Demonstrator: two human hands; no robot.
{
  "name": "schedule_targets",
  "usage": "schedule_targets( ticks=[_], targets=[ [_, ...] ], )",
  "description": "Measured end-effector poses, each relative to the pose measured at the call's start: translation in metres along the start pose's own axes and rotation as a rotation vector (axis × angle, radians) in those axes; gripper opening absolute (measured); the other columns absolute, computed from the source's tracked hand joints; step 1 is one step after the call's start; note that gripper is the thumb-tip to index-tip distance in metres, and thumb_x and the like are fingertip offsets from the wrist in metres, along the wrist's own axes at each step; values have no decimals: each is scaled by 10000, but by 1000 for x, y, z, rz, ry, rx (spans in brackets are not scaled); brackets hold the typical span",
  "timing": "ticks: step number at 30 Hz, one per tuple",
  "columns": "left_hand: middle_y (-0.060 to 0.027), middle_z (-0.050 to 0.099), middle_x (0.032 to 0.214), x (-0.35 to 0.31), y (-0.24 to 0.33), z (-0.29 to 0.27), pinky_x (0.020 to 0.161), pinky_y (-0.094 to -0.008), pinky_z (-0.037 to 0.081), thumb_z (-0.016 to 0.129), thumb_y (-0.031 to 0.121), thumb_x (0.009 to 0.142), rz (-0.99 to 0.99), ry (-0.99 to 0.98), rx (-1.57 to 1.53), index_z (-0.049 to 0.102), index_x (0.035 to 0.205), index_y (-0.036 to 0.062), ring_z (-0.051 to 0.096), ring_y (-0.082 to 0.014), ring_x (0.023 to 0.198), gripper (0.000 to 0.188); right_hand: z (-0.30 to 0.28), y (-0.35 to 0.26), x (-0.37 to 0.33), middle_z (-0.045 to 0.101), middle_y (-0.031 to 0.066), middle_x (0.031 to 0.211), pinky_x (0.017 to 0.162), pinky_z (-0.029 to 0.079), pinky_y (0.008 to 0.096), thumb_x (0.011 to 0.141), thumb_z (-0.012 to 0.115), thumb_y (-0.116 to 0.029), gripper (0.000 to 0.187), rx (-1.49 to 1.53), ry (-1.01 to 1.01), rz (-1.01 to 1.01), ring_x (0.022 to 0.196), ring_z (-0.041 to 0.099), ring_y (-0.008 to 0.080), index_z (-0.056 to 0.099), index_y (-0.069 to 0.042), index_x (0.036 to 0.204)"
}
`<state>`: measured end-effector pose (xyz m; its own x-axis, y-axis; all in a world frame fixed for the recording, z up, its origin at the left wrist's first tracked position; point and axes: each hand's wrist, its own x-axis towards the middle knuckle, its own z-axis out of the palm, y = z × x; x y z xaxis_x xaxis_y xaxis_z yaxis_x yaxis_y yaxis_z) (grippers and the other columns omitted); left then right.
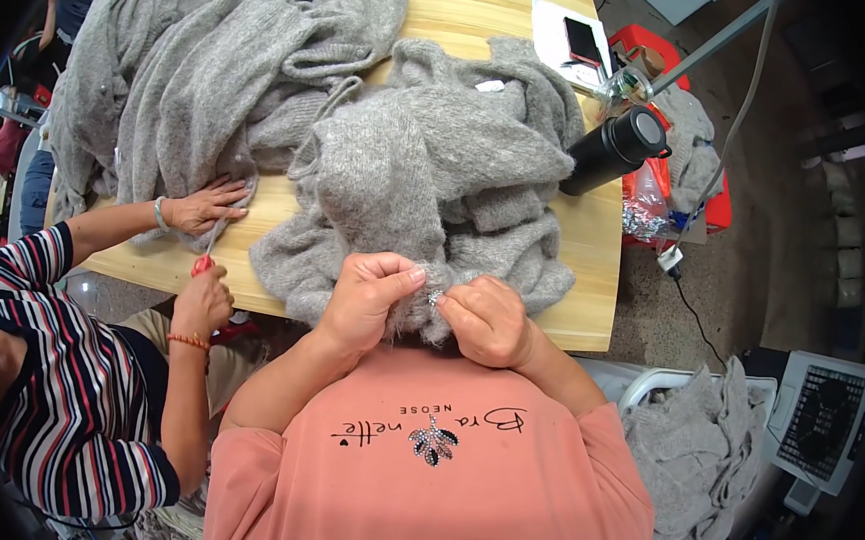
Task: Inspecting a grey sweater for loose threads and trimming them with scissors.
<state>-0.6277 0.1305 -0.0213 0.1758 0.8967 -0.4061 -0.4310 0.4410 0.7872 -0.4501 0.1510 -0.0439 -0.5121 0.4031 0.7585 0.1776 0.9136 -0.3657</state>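
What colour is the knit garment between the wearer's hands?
The knit garment is mottled light grey-brown, seen best in the head view.

A pale wood-grain table point(592, 281) stands on a grey-brown floor point(754, 262), dimmer toward the right.

Legible dark lettering stood upside down across the salmon T-shirt point(437, 496), just before the near edge of the wooden table point(593, 271): flowing script, with smaller capitals toward the table. On the table, a white label point(489, 85) on the grey knitwear point(380, 166) was too small to read.
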Motion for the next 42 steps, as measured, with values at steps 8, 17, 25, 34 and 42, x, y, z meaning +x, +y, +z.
schedule_targets(
  ticks=[8, 17, 25, 34, 42],
  targets=[
    [-24, 613, 680, -4, 6, 5, 517, -184, 415, 597, 46, 803, -32, -22, -49, 629, 792, -7, 534, -59, 566, 63, 0, -4, 2, 560, 109, 742, 456, 410, 292, 594, 585, 51, 250, -16, 110, -16, 539, 516, 204, 560, 35, 842],
    [-48, 623, 737, -6, -3, -3, 566, -190, 444, 597, 7, 774, -93, -61, -151, 612, 811, -14, 559, -74, 617, 45, -8, -6, -9, 556, 111, 749, 483, 431, 283, 580, 541, 79, 375, 188, 38, 262, 538, 518, 201, 547, 17, 949],
    [-56, 619, 767, -13, 0, 1, 617, -200, 459, 603, -40, 754, -50, -66, 98, 595, 840, -23, 567, -81, 665, 88, -18, 4, 4, 519, 90, 875, 495, 345, 188, 618, 555, 1, 416, 977, -38, 957, 543, 430, 60, 517, 55, 1029],
    [-31, 606, 749, -11, -3, -1, 565, -177, 422, 613, -4, 778, -26, -65, 178, 602, 868, -27, 526, -50, 638, 94, -4, 2, -1, 516, -50, 609, 472, 311, 172, 787, 594, -73, 81, 1052, 86, 1164, 531, 413, 12, 596, -23, 723],
    [-22, 580, 666, -12, 2, 1, 446, -174, 376, 630, -18, 752, -114, -74, 156, 608, 804, -17, 493, -49, 529, 57, -11, 1, 2, 543, -32, 652, 482, 342, 172, 796, 595, -85, 89, 1093, -59, 1154, 541, 431, 16, 606, -7, 755]
  ],
)
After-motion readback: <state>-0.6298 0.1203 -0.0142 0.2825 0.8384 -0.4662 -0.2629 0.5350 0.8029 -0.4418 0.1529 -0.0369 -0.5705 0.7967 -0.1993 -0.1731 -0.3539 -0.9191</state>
